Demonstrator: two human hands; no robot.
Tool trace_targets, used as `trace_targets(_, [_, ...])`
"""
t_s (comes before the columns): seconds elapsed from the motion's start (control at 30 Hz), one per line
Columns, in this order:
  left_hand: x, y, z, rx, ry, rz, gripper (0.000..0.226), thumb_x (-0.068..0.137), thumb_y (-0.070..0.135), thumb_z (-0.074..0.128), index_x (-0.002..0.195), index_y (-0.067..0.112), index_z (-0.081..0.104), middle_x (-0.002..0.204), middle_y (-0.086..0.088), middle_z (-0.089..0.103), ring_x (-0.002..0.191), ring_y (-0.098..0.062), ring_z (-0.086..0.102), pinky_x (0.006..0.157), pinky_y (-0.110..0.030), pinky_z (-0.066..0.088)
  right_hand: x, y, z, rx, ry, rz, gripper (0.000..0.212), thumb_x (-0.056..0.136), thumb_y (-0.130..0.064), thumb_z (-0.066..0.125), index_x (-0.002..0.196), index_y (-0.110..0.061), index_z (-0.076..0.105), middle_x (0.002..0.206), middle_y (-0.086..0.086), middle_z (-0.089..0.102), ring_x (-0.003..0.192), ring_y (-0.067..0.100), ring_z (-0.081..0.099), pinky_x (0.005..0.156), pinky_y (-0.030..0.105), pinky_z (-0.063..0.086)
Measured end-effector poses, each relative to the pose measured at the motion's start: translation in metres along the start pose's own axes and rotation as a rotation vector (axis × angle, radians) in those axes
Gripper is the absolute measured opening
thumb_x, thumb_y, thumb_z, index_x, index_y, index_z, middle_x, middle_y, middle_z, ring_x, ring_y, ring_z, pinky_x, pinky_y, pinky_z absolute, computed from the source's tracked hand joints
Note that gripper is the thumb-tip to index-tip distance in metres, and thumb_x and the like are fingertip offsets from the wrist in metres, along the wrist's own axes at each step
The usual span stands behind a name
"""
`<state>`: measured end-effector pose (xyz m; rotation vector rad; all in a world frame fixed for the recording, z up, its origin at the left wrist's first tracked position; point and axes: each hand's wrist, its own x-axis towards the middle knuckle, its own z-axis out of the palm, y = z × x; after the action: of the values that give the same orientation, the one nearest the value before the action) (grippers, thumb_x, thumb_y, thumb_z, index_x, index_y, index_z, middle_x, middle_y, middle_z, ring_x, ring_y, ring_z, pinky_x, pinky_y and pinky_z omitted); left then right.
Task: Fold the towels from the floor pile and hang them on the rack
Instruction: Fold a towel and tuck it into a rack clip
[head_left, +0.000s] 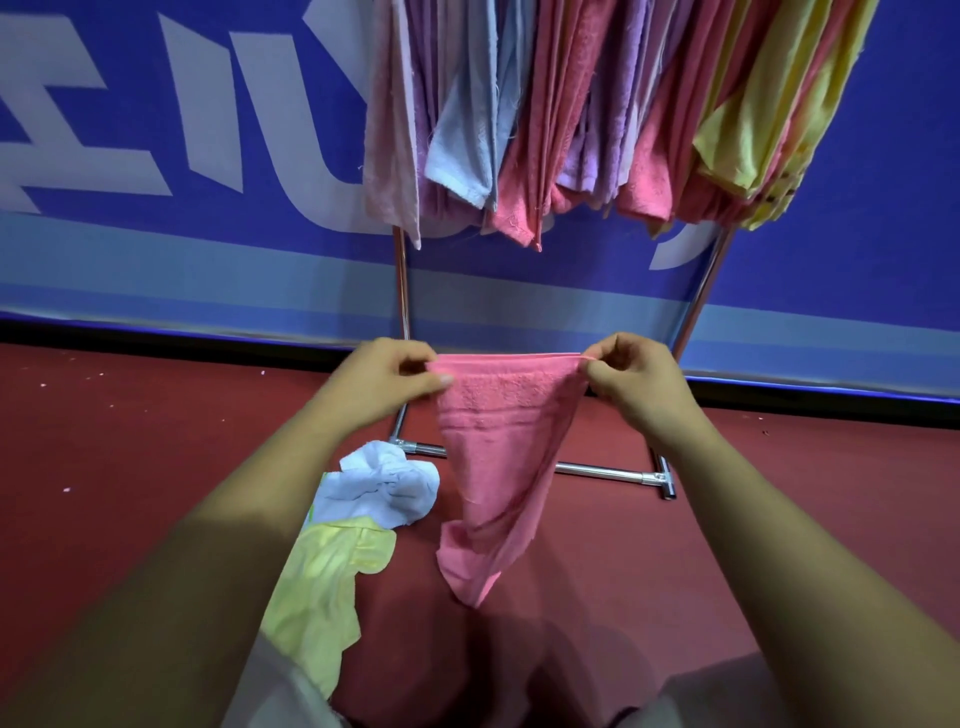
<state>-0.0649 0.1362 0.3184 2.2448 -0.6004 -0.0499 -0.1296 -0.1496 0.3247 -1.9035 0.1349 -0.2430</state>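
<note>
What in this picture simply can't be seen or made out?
Head view:
- Chrome metal rack: its top bar is cut off by the upper edge.
- Crumpled yellow towel on the floor: partly hidden behind the left forearm.
- Hanging pastel towels: overlapping, so uncountable.
- Pink terry towel: far face turned away.

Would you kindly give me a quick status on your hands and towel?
Pinching top corners of pink towel: left hand, right hand. Towel hangs limp between them. Ahead, rack crowded; nothing blocking.
</note>
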Motion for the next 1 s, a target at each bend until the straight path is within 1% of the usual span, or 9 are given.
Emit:
trace_targets(0.2, [0.002, 0.014, 0.011, -0.171, 0.202, -0.015, 0.031, 0.076, 0.051, 0.063, 0.085, 0.021, 0.065, 0.08, -0.017, 0.067, 0.07, -0.011, 0.053, 0.073, -0.038, 0.051, -0.009, -0.004, 0.005, 0.16, 0.121, 0.009, 0.008, 0.089, 0.005, 0.065, 0.09, -0.002, 0.063, 0.067, 0.002, 0.061, 0.051, 0.001, 0.052, 0.055, 0.015, 0.045])
trace_targets(0.33, [0.008, 0.039, 0.002, -0.213, 0.303, -0.041, 0.022, 0.075, 0.047, 0.063, 0.078, 0.026, 0.065, 0.07, 0.003, 0.062, 0.067, -0.009, 0.052, 0.07, -0.029, 0.045, -0.008, -0.015, 0.0, 0.193, 0.149, 0.016, 0.025, 0.09, 0.002, 0.066, 0.114, -0.004, 0.062, 0.083, 0.011, 0.066, 0.069, 0.016, 0.062, 0.069, 0.025, 0.053])
trace_targets(0.5, [0.022, 0.106, -0.049, -0.185, 0.37, -0.013, 0.012, 0.083, 0.025, 0.069, 0.072, 0.023, 0.065, 0.067, 0.004, 0.058, 0.065, -0.007, 0.05, 0.067, -0.025, 0.042, 0.002, -0.089, -0.028, 0.069, 0.126, -0.136, 0.015, 0.088, 0.003, 0.068, 0.085, -0.01, 0.075, 0.072, 0.005, 0.07, 0.067, 0.016, 0.063, 0.078, 0.043, 0.057])
trace_targets(0.57, [0.023, 0.148, -0.084, -0.232, 0.395, 0.08, 0.011, 0.086, 0.017, 0.069, 0.075, 0.019, 0.067, 0.069, 0.003, 0.061, 0.065, -0.008, 0.053, 0.068, -0.025, 0.046, 0.004, -0.144, -0.048, 0.24, 0.115, -0.181, 0.03, 0.089, 0.004, 0.064, 0.07, -0.016, 0.077, 0.07, 0.006, 0.066, 0.066, 0.015, 0.058, 0.071, 0.037, 0.054])
trace_targets(0.63, [0.016, 0.193, -0.116, -0.52, 0.406, 0.214, 0.019, 0.087, 0.011, 0.063, 0.072, 0.02, 0.067, 0.065, 0.005, 0.063, 0.06, -0.008, 0.057, 0.063, -0.023, 0.05, 0.0, -0.197, -0.07, 0.538, 0.019, -0.206, 0.035, 0.092, 0.004, 0.059, 0.07, -0.014, 0.078, 0.073, 0.008, 0.062, 0.066, 0.014, 0.056, 0.067, 0.028, 0.049])
trace_targets(0.73, [0.01, 0.234, -0.14, -0.843, 0.191, 0.189, 0.025, 0.096, 0.004, 0.049, 0.074, 0.014, 0.056, 0.059, 0.002, 0.054, 0.049, -0.008, 0.05, 0.047, -0.016, 0.042, -0.009, -0.238, -0.095, 0.671, -0.201, -0.167, 0.028, 0.098, 0.003, 0.05, 0.078, -0.006, 0.067, 0.061, 0.002, 0.059, 0.051, 0.007, 0.054, 0.052, 0.018, 0.05])
trace_targets(0.83, [0.015, 0.241, -0.142, -0.364, 0.181, 0.058, 0.011, 0.091, 0.004, 0.057, 0.083, 0.003, 0.064, 0.069, -0.008, 0.051, 0.061, -0.016, 0.047, 0.056, -0.017, 0.041, -0.008, -0.23, -0.104, 0.214, -0.064, -0.112, 0.01, 0.095, 0.003, 0.059, 0.092, 0.007, 0.069, 0.06, 0.005, 0.053, 0.048, 0.011, 0.047, 0.041, 0.02, 0.043])
trace_targets(0.9, [0.019, 0.239, -0.145, -0.207, 0.235, 0.028, 0.011, 0.09, 0.01, 0.062, 0.082, 0.006, 0.069, 0.072, -0.004, 0.059, 0.066, -0.013, 0.053, 0.065, -0.02, 0.046, -0.002, -0.225, -0.112, 0.094, 0.086, -0.148, 0.017, 0.091, 0.001, 0.067, 0.106, 0.009, 0.069, 0.072, 0.008, 0.063, 0.053, 0.011, 0.056, 0.051, 0.022, 0.052])
trace_targets(1.0, [0.015, 0.245, -0.148, -0.065, 0.23, 0.091, 0.009, 0.094, 0.018, 0.063, 0.092, 0.013, 0.071, 0.082, -0.002, 0.069, 0.076, -0.012, 0.062, 0.078, -0.028, 0.054, 0.0, -0.232, -0.125, -0.084, 0.197, -0.277, 0.015, 0.089, -0.008, 0.073, 0.103, -0.005, 0.075, 0.087, 0.006, 0.074, 0.073, 0.014, 0.07, 0.078, 0.035, 0.061])
